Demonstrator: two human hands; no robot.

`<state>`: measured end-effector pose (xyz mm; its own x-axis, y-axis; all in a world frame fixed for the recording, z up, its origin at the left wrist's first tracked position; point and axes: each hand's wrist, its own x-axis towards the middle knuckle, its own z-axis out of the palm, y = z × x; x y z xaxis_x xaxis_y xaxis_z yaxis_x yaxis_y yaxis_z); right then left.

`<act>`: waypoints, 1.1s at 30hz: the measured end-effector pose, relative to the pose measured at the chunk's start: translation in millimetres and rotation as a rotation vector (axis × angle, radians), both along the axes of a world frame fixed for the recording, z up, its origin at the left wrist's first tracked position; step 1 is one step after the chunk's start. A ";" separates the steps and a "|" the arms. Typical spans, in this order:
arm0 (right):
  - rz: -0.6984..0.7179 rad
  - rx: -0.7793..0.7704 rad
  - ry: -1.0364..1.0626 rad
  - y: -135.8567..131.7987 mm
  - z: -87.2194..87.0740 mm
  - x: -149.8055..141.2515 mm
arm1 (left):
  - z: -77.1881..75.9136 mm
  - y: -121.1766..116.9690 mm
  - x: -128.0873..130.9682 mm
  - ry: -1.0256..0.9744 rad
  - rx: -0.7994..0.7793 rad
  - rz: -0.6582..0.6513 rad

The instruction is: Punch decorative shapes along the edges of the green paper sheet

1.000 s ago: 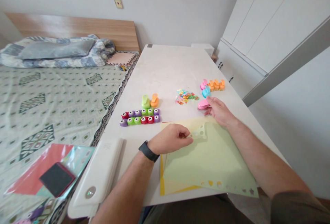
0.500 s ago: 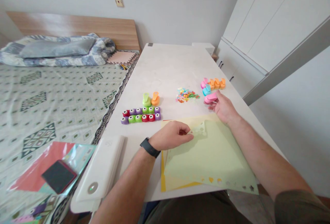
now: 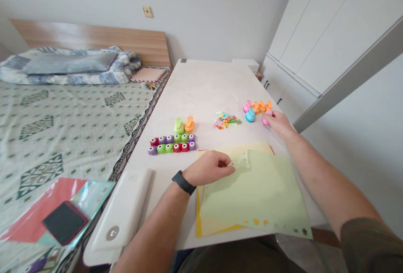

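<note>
Right fingers point(image 3: 278, 118) grip pink punch point(image 3: 267, 118); packet point(image 3: 96, 192) holds red sheet point(image 3: 34, 213)

From the green paper point(image 3: 261, 197), a hand could slip out at 12 o'clock, between the paper bits point(image 3: 226, 120) and the blue punch point(image 3: 250, 116). Past them, the bench point(image 3: 214, 82) has lots of room. Little punches point(image 3: 176, 147) in two rows block 10 o'clock, and a long white machine point(image 3: 124, 210) blocks 9 o'clock.

Wht tbl point(image 3: 206, 85) holds punches point(image 3: 177, 148) (some in rows), paper bits point(image 3: 226, 120) & sheets point(image 3: 252, 197).
</note>
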<state>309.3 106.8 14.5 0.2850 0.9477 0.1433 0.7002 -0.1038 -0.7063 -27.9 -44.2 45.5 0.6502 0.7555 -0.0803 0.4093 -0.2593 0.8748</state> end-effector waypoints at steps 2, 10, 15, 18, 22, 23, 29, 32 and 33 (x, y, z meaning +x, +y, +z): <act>-0.014 -0.009 -0.131 9.7 3.1 1.5 | 0.2 -0.2 0.0 0.001 0.007 0.000; 0.075 -0.070 -0.245 31.9 3.4 -8.4 | 2.3 -0.8 0.4 -0.009 0.000 0.014; 0.056 -0.074 -0.273 37.9 0.4 -12.8 | 1.0 -0.5 0.1 -0.015 -0.018 0.015; 0.040 -0.073 -0.278 36.5 -0.8 -13.8 | 1.0 -0.5 -0.1 -0.022 -0.028 0.018; -0.094 0.041 -0.247 32.1 4.0 -18.9 | 2.7 -1.2 0.1 -0.009 -0.020 0.031; -0.131 0.102 -0.226 31.2 7.3 -22.8 | 3.1 -1.4 0.3 -0.004 -0.015 0.037; 0.232 0.308 -0.099 25.5 41.3 -87.7 | 2.5 -1.2 0.7 0.008 0.025 0.070; 0.502 0.262 -0.144 21.1 56.8 -143.5 | 2.8 -0.8 0.2 0.006 0.049 0.071; 0.581 0.250 -0.186 19.7 60.1 -163.5 | 3.2 -0.8 0.1 0.007 0.052 0.072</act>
